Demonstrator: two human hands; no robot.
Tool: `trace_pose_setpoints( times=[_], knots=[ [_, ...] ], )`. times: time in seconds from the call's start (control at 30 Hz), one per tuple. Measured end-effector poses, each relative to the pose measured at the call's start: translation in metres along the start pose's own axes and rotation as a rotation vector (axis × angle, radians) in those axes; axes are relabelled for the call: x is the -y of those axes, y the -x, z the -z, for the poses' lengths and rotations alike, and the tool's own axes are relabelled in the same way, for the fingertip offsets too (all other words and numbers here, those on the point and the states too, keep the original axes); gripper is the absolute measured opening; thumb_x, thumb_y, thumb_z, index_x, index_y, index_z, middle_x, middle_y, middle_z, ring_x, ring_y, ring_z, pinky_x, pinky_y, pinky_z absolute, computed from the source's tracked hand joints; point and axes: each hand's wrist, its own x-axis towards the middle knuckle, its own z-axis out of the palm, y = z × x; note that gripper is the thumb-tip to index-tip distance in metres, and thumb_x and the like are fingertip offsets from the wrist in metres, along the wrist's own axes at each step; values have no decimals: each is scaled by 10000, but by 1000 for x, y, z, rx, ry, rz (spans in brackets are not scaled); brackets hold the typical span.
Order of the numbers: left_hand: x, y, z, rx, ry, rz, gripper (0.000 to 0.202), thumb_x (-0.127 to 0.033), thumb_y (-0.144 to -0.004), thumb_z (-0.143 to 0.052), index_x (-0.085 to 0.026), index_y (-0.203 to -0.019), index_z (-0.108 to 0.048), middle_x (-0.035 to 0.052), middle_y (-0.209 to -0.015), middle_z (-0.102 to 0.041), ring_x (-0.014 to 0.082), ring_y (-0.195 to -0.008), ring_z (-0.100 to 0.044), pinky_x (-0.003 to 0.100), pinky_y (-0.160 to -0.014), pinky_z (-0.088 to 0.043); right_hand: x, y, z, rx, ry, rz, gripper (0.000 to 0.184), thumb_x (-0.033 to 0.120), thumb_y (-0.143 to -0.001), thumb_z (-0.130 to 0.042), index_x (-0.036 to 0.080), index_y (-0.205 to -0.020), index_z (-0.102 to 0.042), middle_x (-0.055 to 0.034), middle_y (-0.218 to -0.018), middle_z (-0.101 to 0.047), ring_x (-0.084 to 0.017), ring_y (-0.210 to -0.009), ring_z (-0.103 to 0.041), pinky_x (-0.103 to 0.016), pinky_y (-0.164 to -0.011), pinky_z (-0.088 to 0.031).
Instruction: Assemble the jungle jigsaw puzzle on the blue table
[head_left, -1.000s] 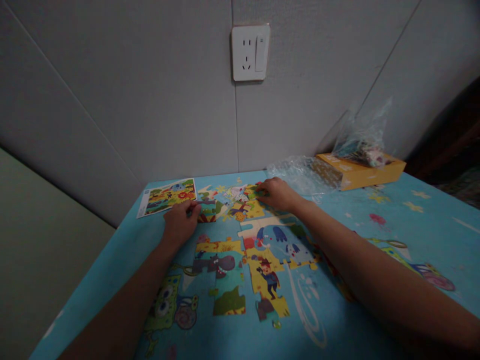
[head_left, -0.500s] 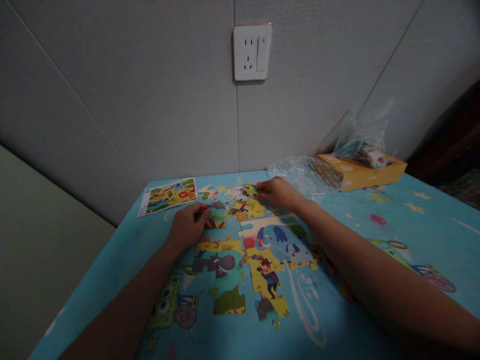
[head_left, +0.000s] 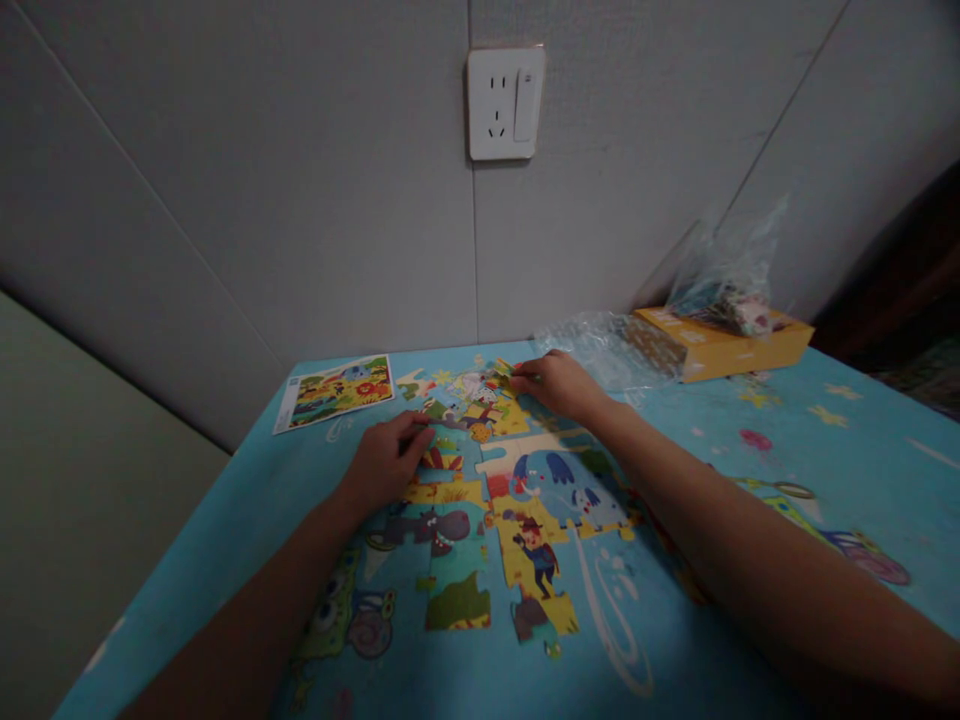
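Observation:
My left hand (head_left: 384, 456) is closed, thumb and forefinger pinching the edge of a greyish puzzle piece (head_left: 452, 420) among loose pieces at the back of the table. A piece with red and yellow stripes (head_left: 444, 458) lies just beside its thumb. With its fingers pinched, my right hand (head_left: 559, 385) holds a yellow-green puzzle piece (head_left: 502, 369) tilted over the loose pieces. Nearer me lie joined sections: a hippo section (head_left: 448, 535), an elephant section (head_left: 559, 480) and an explorer figure section (head_left: 536, 560). My right forearm partly covers more reddish pieces.
A picture card (head_left: 337, 393) of the puzzle lies at the back left. Bubble wrap (head_left: 604, 345) and a yellow box (head_left: 742, 350) with a clear plastic bag (head_left: 739, 275) on it stand back right. Behind the blue cartoon tablecloth (head_left: 750, 620) rises a wall with a socket (head_left: 505, 104).
My left hand has moved slightly right and nearer me, over the edge of the striped piece. The piece in my right hand has tilted, and that hand has shifted only a little.

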Motion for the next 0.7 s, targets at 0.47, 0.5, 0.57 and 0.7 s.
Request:
trace_pose_setpoints(
  times=[0.47, 0.5, 0.57, 0.7],
  knots=[
    [0, 0, 1, -19, 43, 110, 283, -429, -889, -505, -201, -1019, -612, 8, -747, -766, 164, -439, -647, 254, -419, -522, 6, 2, 3, -14, -13, -95, 335, 330, -990, -435, 195, -1010, -741, -88, -900, -754, -195, -795, -668, -276, -686, -410],
    [1, 0, 1, -18, 50, 116, 286, -432, -890, -506, -202, -1023, -613, 10, -758, -768, 165, -445, -651, 251, -409, -519, 7, 1, 3, 16, -22, -59, 294, 327, -971, -480, 206, -1013, -744, -74, -909, -755, -189, -805, -669, -271, -700, -421],
    [2, 0, 1, -24, 63, 131, 295, -440, -893, -504, -200, -1028, -611, 16, -776, -770, 165, -449, -654, 246, -395, -514, 9, 1, 4, 69, -31, 1, 229, 317, -923, -568, 210, -1020, -746, -66, -937, -755, -190, -830, -669, -274, -734, -440],
    [2, 0, 1, -39, 69, 157, 311, -448, -899, -499, -191, -1040, -604, 24, -781, -768, 166, -452, -655, 253, -406, -524, 15, 2, 10, 182, -33, 96, 295, 379, -782, -746, 197, -1015, -747, -76, -973, -745, -213, -865, -669, -292, -777, -468]
  ],
)
